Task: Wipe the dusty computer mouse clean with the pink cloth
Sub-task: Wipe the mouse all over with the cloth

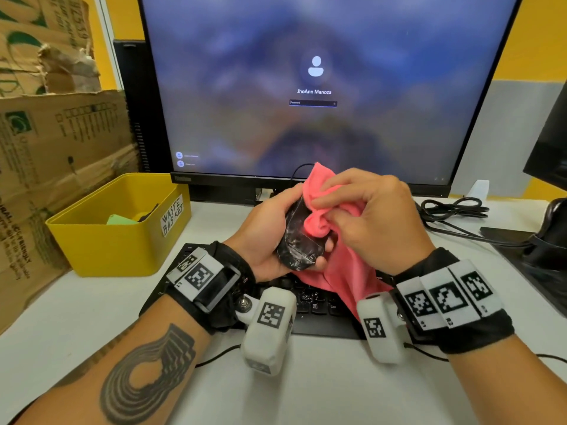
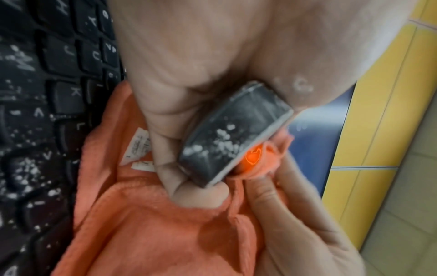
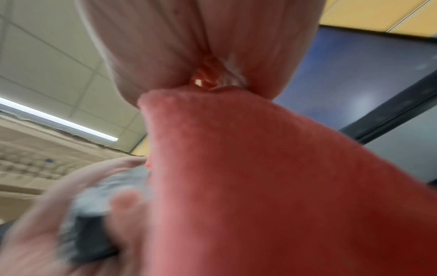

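Head view: "WASTE BASKET" bin label (image 1: 172, 213).

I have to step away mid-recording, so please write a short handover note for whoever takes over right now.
Left hand: grips the black mouse, lifted above the keyboard.
Right hand: pinches a bunched part of the pink cloth against the mouse; the rest hangs down over the keyboard.
Done: wiping is under way.
Left: white dust still streaks the mouse's top and its side. The keyboard keys are speckled too, though that is outside this job.
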`<state>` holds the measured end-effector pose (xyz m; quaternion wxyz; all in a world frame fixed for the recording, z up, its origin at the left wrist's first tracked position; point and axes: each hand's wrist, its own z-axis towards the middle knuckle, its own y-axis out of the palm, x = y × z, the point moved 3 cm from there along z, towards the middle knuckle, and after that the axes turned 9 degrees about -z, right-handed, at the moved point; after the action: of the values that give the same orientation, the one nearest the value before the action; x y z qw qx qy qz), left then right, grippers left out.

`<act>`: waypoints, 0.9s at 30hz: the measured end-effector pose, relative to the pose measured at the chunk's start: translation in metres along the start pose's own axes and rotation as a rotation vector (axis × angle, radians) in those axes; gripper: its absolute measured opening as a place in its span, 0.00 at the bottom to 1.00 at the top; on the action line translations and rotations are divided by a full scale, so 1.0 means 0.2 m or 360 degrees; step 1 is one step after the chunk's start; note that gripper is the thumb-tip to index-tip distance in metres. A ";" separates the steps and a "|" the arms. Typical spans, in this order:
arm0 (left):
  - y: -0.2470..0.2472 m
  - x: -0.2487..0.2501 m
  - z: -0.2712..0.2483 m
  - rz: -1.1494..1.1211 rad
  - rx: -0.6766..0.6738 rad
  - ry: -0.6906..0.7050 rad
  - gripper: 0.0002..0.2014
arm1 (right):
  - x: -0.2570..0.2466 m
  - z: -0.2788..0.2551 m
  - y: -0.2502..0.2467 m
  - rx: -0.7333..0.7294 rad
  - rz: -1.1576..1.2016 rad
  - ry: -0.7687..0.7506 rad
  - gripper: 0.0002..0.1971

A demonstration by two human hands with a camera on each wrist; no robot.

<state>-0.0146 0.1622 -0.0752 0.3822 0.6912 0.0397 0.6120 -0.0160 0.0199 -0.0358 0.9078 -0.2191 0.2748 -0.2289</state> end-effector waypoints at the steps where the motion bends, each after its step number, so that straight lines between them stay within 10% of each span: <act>1: 0.00 0.00 0.00 -0.0008 0.0002 -0.0012 0.26 | 0.02 0.01 -0.03 0.0051 0.0011 0.0068 0.15; 9: 0.02 0.06 -0.02 -0.0015 0.0043 0.0118 0.32 | 0.10 0.05 -0.12 0.0068 0.0985 0.0545 0.08; 15: 0.03 0.06 -0.03 0.0253 0.0117 0.0489 0.16 | 0.09 0.02 -0.05 -0.0198 0.0343 0.0378 0.05; 27: 0.00 0.08 -0.05 0.0326 0.0001 0.0557 0.29 | 0.11 0.02 -0.09 -0.0599 0.0978 0.0304 0.46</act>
<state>-0.0198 0.1754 -0.0635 0.3050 0.5748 0.0353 0.7585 -0.0028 -0.0054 -0.0313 0.8483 -0.2671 0.4485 0.0893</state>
